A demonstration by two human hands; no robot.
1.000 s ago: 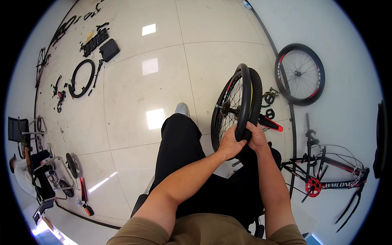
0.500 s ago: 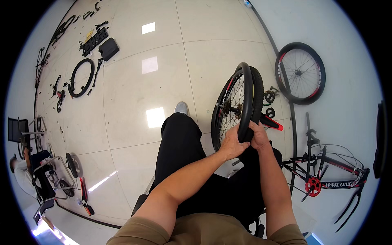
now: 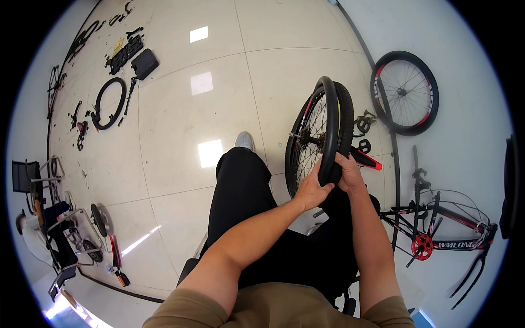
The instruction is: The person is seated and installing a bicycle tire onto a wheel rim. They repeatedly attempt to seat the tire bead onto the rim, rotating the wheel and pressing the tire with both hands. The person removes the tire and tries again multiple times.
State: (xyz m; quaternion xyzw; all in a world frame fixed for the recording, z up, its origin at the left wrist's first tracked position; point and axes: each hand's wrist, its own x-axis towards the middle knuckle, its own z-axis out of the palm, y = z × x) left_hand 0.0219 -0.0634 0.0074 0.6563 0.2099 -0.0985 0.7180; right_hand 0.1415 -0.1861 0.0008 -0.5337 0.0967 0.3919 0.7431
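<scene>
I hold a bicycle wheel [image 3: 292,164] upright by my right knee; it has a knobby black tyre, a spoked rim with red markings and a rear cassette. A smooth black rubber ring [image 3: 330,109], perhaps an inner tube, lies along it. My left hand [image 3: 313,189] is closed on the ring at the near lower part, its thumb pressed against the rubber. My right hand [image 3: 349,174] grips the same part from the right, thumb on top; its other fingers are partly hidden behind the rubber.
A second wheel [image 3: 403,93] leans at the right wall, beside a red-and-black frame [image 3: 454,243]. Pedals [image 3: 363,146] lie behind my wheel. A toolbox [image 3: 144,64], loose tyre [image 3: 109,104] and parts lie across the floor at left. A seated co-worker [image 3: 41,235] is at far left.
The wheel, the ring and both my hands have shifted slightly up in the picture. The surroundings shift a little too. Both grips stay on the rubber.
</scene>
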